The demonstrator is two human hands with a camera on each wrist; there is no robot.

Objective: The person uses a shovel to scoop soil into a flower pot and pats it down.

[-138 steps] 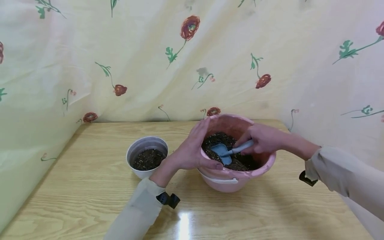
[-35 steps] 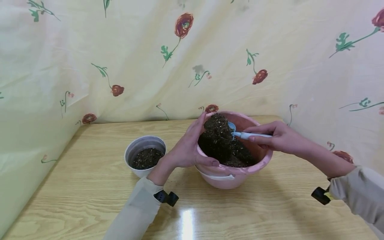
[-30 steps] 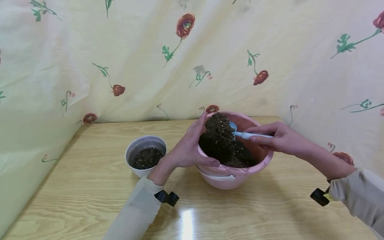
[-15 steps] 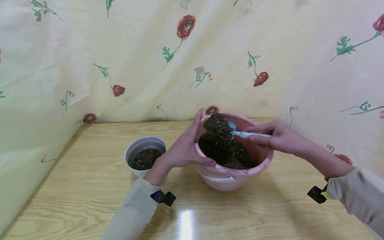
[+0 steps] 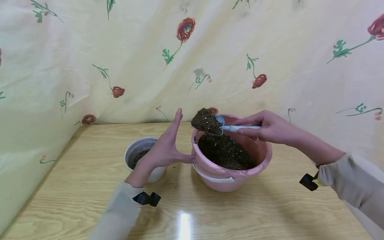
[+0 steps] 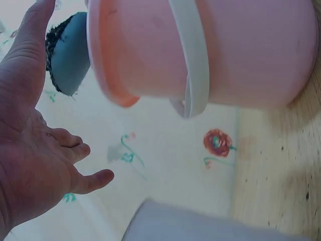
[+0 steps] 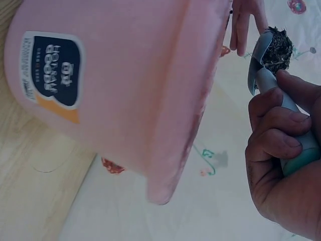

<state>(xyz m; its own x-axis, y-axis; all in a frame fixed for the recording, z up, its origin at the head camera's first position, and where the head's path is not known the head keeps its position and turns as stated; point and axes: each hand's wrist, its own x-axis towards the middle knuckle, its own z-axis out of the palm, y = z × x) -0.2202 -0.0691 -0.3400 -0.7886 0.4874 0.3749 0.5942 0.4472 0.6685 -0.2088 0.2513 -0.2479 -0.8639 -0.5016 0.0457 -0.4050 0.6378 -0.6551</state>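
Note:
In the head view my right hand grips the pale handle of a small blue shovel, heaped with dark soil, over the left rim of a pink bucket. More soil lies inside the bucket. My left hand is spread between the bucket and a white pot, holding nothing; its thumb tip is close to the bucket's side, and whether they touch I cannot tell. The right wrist view shows fingers of my right hand curled round the handle. In the left wrist view my left hand has its palm bare.
The pot holds some soil and is partly covered by my left hand and wrist. Crumbs of soil lie on the wooden table between pot and bucket. A flowered cloth hangs behind and at both sides.
My left hand has let go of the bucket's rim and moved left, towards the pot. The loaded shovel, which was over the bucket's inside, has shifted left to its rim.

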